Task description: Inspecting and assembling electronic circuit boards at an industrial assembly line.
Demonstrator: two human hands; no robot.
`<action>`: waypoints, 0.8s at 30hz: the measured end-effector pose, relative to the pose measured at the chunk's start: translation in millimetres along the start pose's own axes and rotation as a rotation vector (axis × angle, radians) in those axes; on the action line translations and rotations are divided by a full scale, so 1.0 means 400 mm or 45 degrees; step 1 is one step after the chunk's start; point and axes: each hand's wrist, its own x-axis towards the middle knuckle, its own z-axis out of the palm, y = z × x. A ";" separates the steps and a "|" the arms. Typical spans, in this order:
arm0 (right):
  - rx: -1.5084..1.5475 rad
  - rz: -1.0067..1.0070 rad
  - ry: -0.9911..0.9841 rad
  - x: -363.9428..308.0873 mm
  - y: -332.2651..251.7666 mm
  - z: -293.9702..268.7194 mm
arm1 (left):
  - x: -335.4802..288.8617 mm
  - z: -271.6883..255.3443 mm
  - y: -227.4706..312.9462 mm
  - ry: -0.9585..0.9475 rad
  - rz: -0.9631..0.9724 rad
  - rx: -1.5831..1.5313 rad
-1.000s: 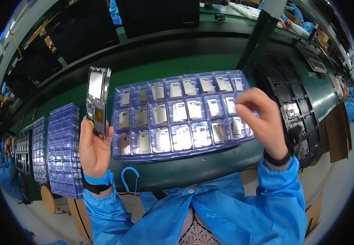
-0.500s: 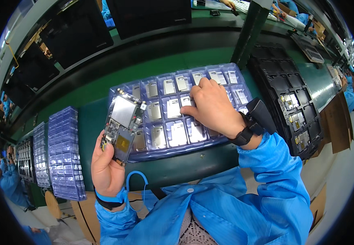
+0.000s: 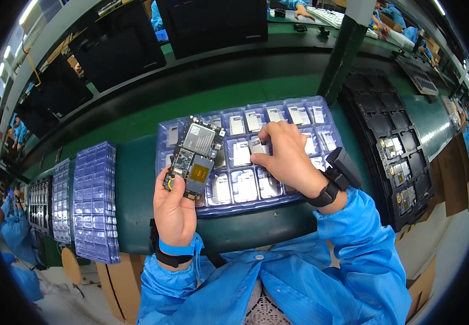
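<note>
My left hand (image 3: 176, 210) holds a dark circuit board (image 3: 198, 172) by its lower end, thumb on its face. The board carries a silver metal cover and a gold-coloured square, and it is raised over the left part of a clear bluish plastic tray (image 3: 229, 207). Over the middle of that tray, my right hand (image 3: 288, 154) has thumb and forefinger closed on a small silver metal shield cover (image 3: 256, 146), which sits tilted at its pocket. Similar silver covers (image 3: 243, 185) lie in the surrounding pockets. The board hides some pockets on the left; my right hand hides others.
Stacked black trays (image 3: 388, 124) stand to the right, with several boards (image 3: 399, 172) in the pockets. More clear plastic trays (image 3: 94, 203) are stacked at the left. A green post (image 3: 342, 57) rises behind the main tray, and dark monitors (image 3: 212, 24) line the back.
My left hand has turned the board flatter toward me and moved it right relative to the tray. Between my right fingertips, a metal shield cover now shows tilted. The whole view has shifted slightly.
</note>
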 end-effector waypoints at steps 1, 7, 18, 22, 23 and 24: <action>-0.001 -0.008 -0.009 -0.004 -0.005 -0.003 | -0.002 0.003 0.004 0.010 0.005 -0.004; 0.403 -0.169 0.320 -0.010 0.024 -0.045 | -0.024 0.015 0.031 -0.148 -0.214 0.006; 1.125 0.320 -0.279 -0.100 -0.094 -0.111 | -0.064 0.076 0.000 -0.341 -0.429 0.315; 1.206 0.368 -0.275 -0.104 -0.074 -0.098 | -0.064 0.069 -0.016 -0.447 -0.413 0.358; 1.206 0.372 -0.277 -0.107 -0.073 -0.092 | -0.066 0.070 -0.018 -0.445 -0.417 0.357; 1.249 0.387 -0.241 -0.109 -0.077 -0.084 | -0.067 0.071 -0.018 -0.457 -0.409 0.363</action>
